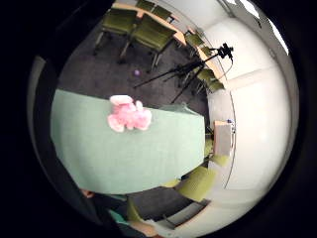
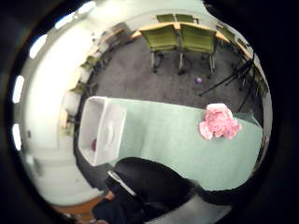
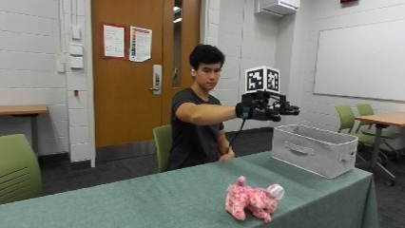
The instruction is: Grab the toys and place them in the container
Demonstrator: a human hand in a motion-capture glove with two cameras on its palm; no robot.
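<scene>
long green cloth-covered table (image 3: 126,199) ran under everything. white fabric container w/ handle (image 3: 314,149) sat at one end, near your raised black-gloved right hand (image 3: 263,108); hand held nothing, fingers relaxed. pink plush toy (image 3: 254,198) lay on the cloth well apart from you, toward the table's middle.

**Green-covered table holds toy and bin**

A table (image 3: 152,197) is shown draped in a pale green cloth. A pink plush toy (image 3: 254,199) is seen lying on the cloth near the front edge. A white fabric bin (image 3: 313,149) is set on the cloth by the table's end, well apart from the toy.
</scene>
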